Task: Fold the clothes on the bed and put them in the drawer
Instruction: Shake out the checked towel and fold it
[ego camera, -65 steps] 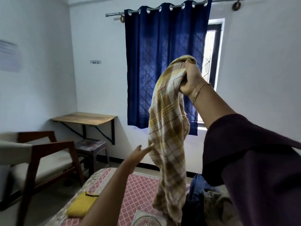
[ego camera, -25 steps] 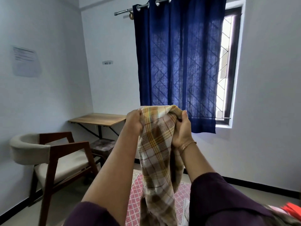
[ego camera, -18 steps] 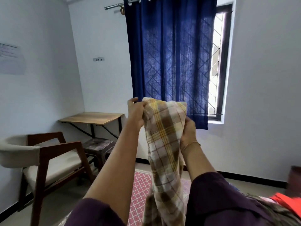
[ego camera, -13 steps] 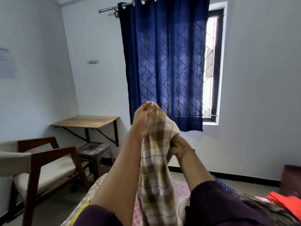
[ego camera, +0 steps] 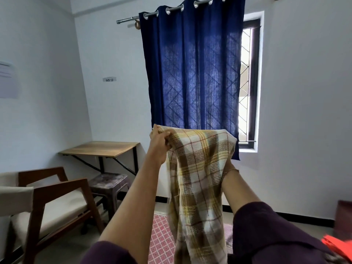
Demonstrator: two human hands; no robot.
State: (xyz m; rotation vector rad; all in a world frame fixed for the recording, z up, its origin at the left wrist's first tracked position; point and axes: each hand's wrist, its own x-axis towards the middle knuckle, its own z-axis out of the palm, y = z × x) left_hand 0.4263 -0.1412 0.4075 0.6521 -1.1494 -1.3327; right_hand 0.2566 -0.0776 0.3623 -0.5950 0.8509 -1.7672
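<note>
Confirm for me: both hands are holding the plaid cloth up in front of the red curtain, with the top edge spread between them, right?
Not quite: the curtain is dark blue, not red, as the head view shows. The rest holds: the left hand pinches one top corner of the plaid cloth, the right hand, mostly hidden behind it, holds the other end.

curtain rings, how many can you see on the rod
5: a row along the top of the curtain on the rod, from its left edge to the frame top. More may be cut off.

Soft daylight reaches me through the barred window beside the glowing dark blue fabric curtain, walls evenly lit, wide-angle edges bowed, lower right corner blurred.
</note>
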